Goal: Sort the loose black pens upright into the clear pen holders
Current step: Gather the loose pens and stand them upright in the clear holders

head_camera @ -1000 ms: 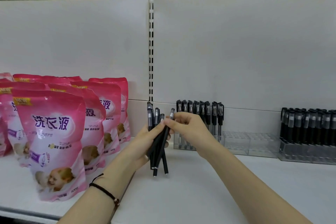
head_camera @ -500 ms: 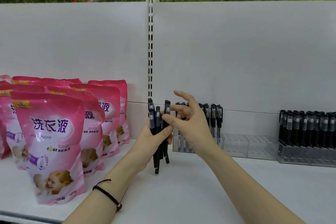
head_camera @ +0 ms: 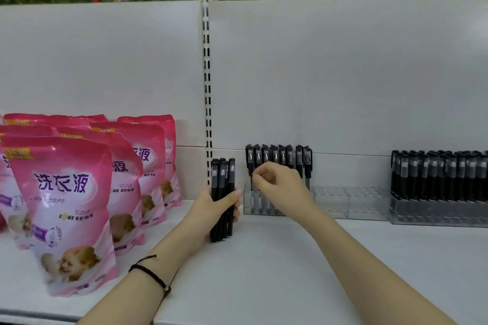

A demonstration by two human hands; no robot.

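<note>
Took the right hand (head_camera: 280, 187) off the bunch of black pens (head_camera: 223, 185) and over to the first clear holder (head_camera: 247, 206), likely to drop one in. Curled its fingers (head_camera: 260, 175) at the row of pens (head_camera: 274, 155) there; could not tell if pinching one. Kept the left hand (head_camera: 211, 208) wrapped tight round the bunch, upright, just left of the holder. Left many free slots in the next holder (head_camera: 348, 203), with pink bags (head_camera: 63, 192) well off left.

We record pouches (head_camera: 60, 206) left on the shelf (head_camera: 264, 272), pen holders (head_camera: 348, 203) right against the back panel (head_camera: 343, 74), pen bundle (head_camera: 223, 182) between
</note>
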